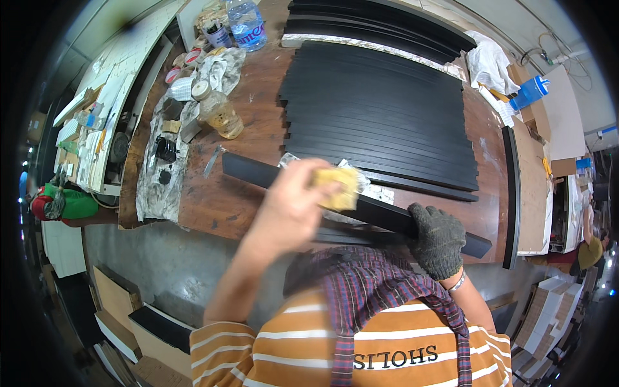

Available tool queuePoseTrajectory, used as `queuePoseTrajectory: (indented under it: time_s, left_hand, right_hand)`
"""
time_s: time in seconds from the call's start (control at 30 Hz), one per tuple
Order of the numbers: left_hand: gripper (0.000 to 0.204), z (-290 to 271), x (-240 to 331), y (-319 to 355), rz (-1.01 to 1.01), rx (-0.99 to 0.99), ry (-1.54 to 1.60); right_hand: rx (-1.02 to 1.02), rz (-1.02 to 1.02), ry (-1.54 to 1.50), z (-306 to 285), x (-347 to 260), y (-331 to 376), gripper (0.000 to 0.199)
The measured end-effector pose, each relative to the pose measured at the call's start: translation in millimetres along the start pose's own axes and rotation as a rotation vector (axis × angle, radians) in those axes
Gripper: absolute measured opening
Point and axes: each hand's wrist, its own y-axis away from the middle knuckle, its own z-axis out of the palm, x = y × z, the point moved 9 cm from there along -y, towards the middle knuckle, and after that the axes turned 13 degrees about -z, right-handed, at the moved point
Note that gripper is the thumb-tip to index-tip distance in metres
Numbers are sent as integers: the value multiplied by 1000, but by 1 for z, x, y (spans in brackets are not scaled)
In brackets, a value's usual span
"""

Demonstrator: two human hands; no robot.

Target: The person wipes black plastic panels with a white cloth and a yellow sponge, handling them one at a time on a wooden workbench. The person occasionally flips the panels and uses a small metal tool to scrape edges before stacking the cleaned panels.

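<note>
A long black bar [387,215] lies slantwise in front of me, along the near edge of the brown table. My left hand [293,201] is bare and closed around a yellow sponge [340,188], which rests on the bar near its middle. My right hand [438,237], in a dark grey knitted glove, grips the bar toward its right end. White, stained cloth or paper [379,193] shows behind the bar. Below it, another dark strip [361,237] is blurred and partly hidden. Farther back, many black slats [380,116] lie side by side.
More black bars [380,29] are stacked at the far edge. On the left stand a jar of yellowish liquid [222,116], a water bottle [247,26] and stained sheets [164,177]. A blue bottle [530,92] and a long upright-lying black bar [510,193] are on the right.
</note>
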Motion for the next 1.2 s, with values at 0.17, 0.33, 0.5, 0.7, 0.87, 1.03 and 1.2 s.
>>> queuePoseTrajectory:
  time_s: [0.17,0.33,0.5,0.7,0.87,1.03,1.2]
  left_hand:
    - [42,-93,-92,0,-434,199,-73]
    - [41,-86,-41,2,-253,254,-42]
    - [46,-37,-29,12,-142,38,28]
    - [48,-121,-198,59,-474,300,55]
    - [49,-166,-309,121,-726,480,-219]
    - [48,-169,-330,129,-828,500,-507]
    - [40,-85,-208,62,-521,416,-260]
  right_hand:
    - [86,14,21,-6,6,9,53]
    - [58,-4,22,5,4,8,52]
    - [96,-54,43,4,1,7,53]
    - [79,-56,51,8,6,22,52]
    - [19,46,-46,19,16,30,51]
    - [48,52,-87,23,19,35,48]
    - [74,167,-197,32,32,53,47]
